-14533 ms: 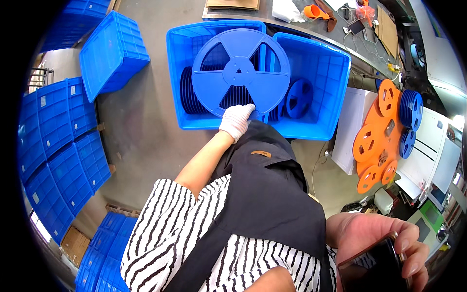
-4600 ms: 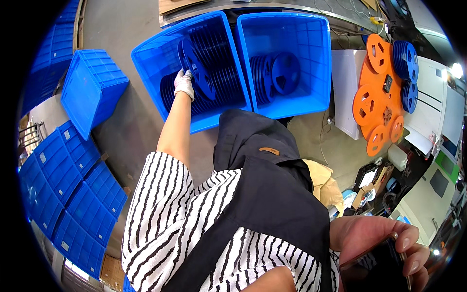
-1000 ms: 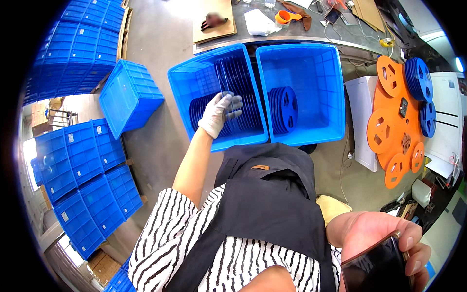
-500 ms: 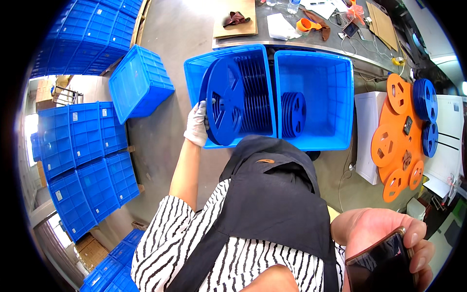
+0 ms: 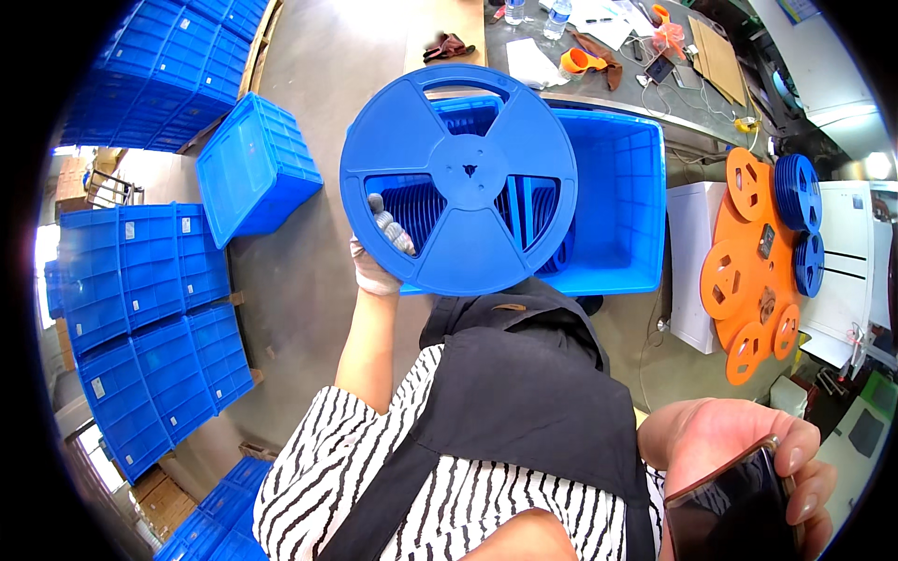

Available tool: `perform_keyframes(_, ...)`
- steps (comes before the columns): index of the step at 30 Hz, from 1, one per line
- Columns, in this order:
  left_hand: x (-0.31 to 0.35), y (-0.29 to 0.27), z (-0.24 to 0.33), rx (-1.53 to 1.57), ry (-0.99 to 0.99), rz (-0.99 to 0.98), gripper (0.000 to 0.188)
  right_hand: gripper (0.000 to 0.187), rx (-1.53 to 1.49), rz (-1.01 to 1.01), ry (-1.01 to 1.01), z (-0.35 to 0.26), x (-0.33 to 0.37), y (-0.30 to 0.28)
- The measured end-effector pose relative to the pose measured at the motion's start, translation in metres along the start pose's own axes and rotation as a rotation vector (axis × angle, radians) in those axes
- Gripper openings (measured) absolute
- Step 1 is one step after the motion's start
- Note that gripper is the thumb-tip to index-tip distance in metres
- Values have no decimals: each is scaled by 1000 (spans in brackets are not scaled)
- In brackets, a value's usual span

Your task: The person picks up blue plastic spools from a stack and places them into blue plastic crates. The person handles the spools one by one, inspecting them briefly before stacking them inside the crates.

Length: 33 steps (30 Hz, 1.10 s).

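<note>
My left hand (image 5: 378, 262), in a white glove, grips a large blue plastic reel (image 5: 470, 173) by its lower-left rim, fingers curled through one of its window openings. The reel's flat face is toward me, above two blue bins. Through its openings I see a row of blue reels (image 5: 412, 213) standing in the left bin, which is mostly hidden. The right bin (image 5: 625, 206) shows its bare inner wall; the smaller reels in it are mostly covered. At the lower right, my bare right hand (image 5: 748, 439) is closed around a dark-screened phone (image 5: 734, 510).
A grey worktable (image 5: 645, 103) beyond the bins carries bottles, an orange cup (image 5: 578, 62), papers and cables. Orange and blue reels (image 5: 795, 192) lie on an orange surface (image 5: 739, 224) at right. Stacked blue crates (image 5: 140, 271) and a lone crate (image 5: 253, 173) stand left.
My left hand has lifted the reel out of the left bin and turned its face toward me. The right hand has stayed still with the phone.
</note>
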<state>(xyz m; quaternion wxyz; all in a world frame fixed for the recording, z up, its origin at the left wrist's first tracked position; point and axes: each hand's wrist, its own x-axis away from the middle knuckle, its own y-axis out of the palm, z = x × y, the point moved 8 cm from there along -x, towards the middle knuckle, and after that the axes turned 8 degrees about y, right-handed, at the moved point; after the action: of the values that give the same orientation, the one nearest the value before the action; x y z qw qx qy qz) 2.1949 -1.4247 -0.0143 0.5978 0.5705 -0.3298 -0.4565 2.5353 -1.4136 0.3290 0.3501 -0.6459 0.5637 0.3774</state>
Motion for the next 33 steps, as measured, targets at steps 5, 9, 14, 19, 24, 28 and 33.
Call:
perform_keyframes(5, -2, 18, -6, 84, -41, -90, 51, 47, 2, -50, 1, -7, -4, 9)
perform_keyframes(9, -3, 34, 1, -241, -11, -12, 54, 47, -17, -116, 27, -9, -6, 16)
perform_keyframes(14, -13, 61, -11, -841, -168, 261, 51, 45, -11, -25, 106, -13, -1, 24)
perform_keyframes(19, 5, 34, -52, -1150, -423, 68, 27, 42, 33, -19, 194, -13, -1, 32)
perform_keyframes(24, 20, 33, -81, -2194, -537, -336, 31, 43, 47, 10, 210, -15, -2, 38)
perform_keyframes(28, 30, 25, -98, -2352, -537, -528, 30, 47, 7, -29, 204, -12, -4, 40)
perform_keyframes(33, 34, 23, -111, -2389, -575, -605, 26, 51, -54, -169, 213, -6, -8, 48)
